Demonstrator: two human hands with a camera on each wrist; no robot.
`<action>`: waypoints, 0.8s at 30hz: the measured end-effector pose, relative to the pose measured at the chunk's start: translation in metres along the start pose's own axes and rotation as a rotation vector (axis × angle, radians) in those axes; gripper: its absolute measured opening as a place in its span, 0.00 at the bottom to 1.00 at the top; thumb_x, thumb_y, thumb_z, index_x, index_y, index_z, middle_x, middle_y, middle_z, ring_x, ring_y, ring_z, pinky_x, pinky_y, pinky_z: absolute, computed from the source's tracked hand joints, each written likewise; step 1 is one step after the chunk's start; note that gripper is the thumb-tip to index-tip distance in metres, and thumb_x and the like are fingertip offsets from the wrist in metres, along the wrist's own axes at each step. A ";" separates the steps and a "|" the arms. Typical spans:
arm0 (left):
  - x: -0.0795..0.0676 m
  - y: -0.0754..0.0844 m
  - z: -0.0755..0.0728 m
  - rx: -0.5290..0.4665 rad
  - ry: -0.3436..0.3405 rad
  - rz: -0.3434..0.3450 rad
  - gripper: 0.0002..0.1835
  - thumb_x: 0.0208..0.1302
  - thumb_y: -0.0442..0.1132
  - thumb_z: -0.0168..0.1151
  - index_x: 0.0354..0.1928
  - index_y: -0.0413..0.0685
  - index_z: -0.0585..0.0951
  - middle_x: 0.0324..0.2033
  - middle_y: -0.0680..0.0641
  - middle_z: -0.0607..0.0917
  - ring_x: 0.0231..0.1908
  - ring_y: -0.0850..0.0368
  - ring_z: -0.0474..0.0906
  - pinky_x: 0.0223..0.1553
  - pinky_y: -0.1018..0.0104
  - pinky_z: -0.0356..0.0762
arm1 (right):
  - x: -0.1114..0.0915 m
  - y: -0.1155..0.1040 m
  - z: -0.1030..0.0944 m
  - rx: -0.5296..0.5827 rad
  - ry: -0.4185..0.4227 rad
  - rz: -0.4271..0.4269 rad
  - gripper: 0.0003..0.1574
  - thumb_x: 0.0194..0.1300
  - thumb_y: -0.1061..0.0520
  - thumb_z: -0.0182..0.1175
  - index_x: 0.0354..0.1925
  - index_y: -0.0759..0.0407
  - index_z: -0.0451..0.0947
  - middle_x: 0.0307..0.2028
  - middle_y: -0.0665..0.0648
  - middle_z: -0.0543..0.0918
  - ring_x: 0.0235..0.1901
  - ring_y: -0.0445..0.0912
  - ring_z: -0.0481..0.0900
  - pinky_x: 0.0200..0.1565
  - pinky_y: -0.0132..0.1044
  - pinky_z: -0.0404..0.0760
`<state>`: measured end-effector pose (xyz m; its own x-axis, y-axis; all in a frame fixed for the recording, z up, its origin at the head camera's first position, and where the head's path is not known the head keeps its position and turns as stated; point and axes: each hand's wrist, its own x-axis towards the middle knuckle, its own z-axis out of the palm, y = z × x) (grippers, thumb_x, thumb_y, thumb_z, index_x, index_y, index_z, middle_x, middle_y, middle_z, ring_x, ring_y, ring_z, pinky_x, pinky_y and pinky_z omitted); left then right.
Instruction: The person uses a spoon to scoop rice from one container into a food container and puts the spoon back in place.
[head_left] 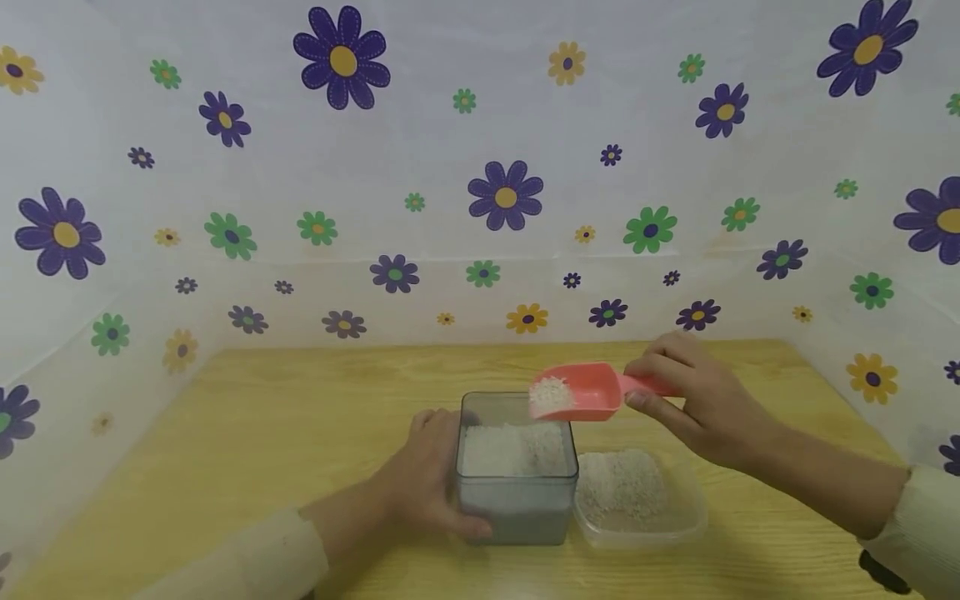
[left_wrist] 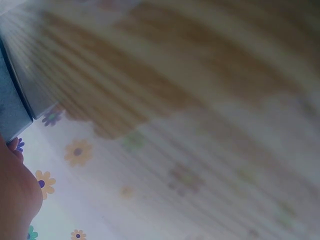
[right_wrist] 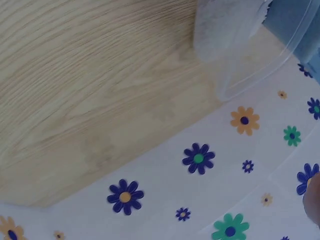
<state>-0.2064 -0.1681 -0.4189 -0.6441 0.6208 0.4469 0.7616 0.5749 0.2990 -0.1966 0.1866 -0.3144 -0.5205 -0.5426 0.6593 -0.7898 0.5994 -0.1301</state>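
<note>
In the head view my right hand (head_left: 701,400) grips the handle of a pink scoop (head_left: 598,387). White rice (head_left: 551,394) lies toward the scoop's front end, which is over the right rim of a square grey-blue see-through container (head_left: 517,512). That container has rice (head_left: 495,450) inside. My left hand (head_left: 427,483) holds its left side, thumb at the front. To its right a shallow clear plastic tub (head_left: 688,517) bears more rice (head_left: 624,483). The left wrist view catches only part of the left hand (left_wrist: 17,192) beside the container (left_wrist: 12,100).
Both containers stand on a light wood-grain table (head_left: 315,400). A white sheet (head_left: 420,150) printed with purple, green and yellow flowers surrounds the table at the back and sides. In the right wrist view the clear tub (right_wrist: 235,87) shows in the upper right.
</note>
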 end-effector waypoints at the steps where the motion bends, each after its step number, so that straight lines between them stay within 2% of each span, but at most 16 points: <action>1: 0.000 0.000 0.000 -0.002 -0.005 -0.004 0.63 0.37 0.82 0.66 0.65 0.40 0.64 0.54 0.48 0.76 0.52 0.57 0.71 0.62 0.51 0.54 | -0.002 0.002 -0.004 -0.008 0.005 0.000 0.09 0.63 0.57 0.68 0.42 0.50 0.82 0.41 0.45 0.78 0.44 0.39 0.69 0.43 0.32 0.73; 6: 0.000 -0.001 0.000 -0.022 -0.027 -0.033 0.64 0.36 0.85 0.63 0.66 0.42 0.63 0.55 0.48 0.75 0.53 0.56 0.71 0.64 0.51 0.53 | -0.017 0.015 -0.016 -0.023 0.026 -0.006 0.07 0.65 0.54 0.67 0.42 0.50 0.82 0.41 0.45 0.79 0.44 0.39 0.69 0.45 0.27 0.69; 11: 0.000 -0.001 -0.002 -0.048 -0.060 -0.068 0.64 0.36 0.84 0.64 0.67 0.46 0.62 0.56 0.49 0.75 0.55 0.56 0.70 0.66 0.49 0.51 | -0.037 0.029 -0.020 -0.034 0.022 -0.031 0.10 0.68 0.48 0.64 0.41 0.52 0.82 0.40 0.45 0.77 0.44 0.39 0.67 0.44 0.26 0.67; 14: 0.001 -0.002 -0.005 -0.055 -0.073 -0.072 0.63 0.36 0.83 0.65 0.67 0.46 0.62 0.57 0.48 0.75 0.56 0.56 0.69 0.66 0.48 0.50 | -0.050 0.035 -0.019 -0.041 -0.015 -0.055 0.10 0.68 0.47 0.64 0.41 0.50 0.82 0.39 0.41 0.74 0.43 0.37 0.65 0.43 0.26 0.66; 17: 0.002 -0.002 -0.005 -0.055 -0.064 -0.075 0.64 0.35 0.83 0.65 0.67 0.46 0.62 0.57 0.48 0.75 0.57 0.55 0.69 0.66 0.49 0.50 | -0.062 0.037 -0.013 -0.026 -0.070 -0.068 0.08 0.64 0.51 0.67 0.42 0.47 0.82 0.39 0.39 0.72 0.43 0.35 0.65 0.42 0.25 0.66; 21: 0.000 -0.002 -0.001 -0.063 -0.048 -0.075 0.64 0.34 0.84 0.65 0.67 0.47 0.62 0.56 0.49 0.76 0.56 0.56 0.70 0.66 0.50 0.50 | -0.074 0.034 -0.005 -0.019 -0.166 -0.062 0.13 0.60 0.52 0.72 0.43 0.43 0.82 0.40 0.38 0.71 0.42 0.33 0.65 0.41 0.21 0.67; 24: -0.001 -0.002 0.000 -0.076 -0.047 -0.068 0.64 0.35 0.84 0.65 0.67 0.46 0.62 0.55 0.49 0.76 0.55 0.57 0.71 0.65 0.49 0.50 | -0.076 0.032 -0.003 -0.033 -0.228 -0.084 0.12 0.60 0.48 0.71 0.43 0.40 0.81 0.40 0.36 0.70 0.41 0.32 0.66 0.40 0.19 0.67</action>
<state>-0.2075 -0.1692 -0.4201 -0.6959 0.6072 0.3835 0.7180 0.5756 0.3915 -0.1811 0.2484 -0.3659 -0.5161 -0.7079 0.4821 -0.8242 0.5637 -0.0547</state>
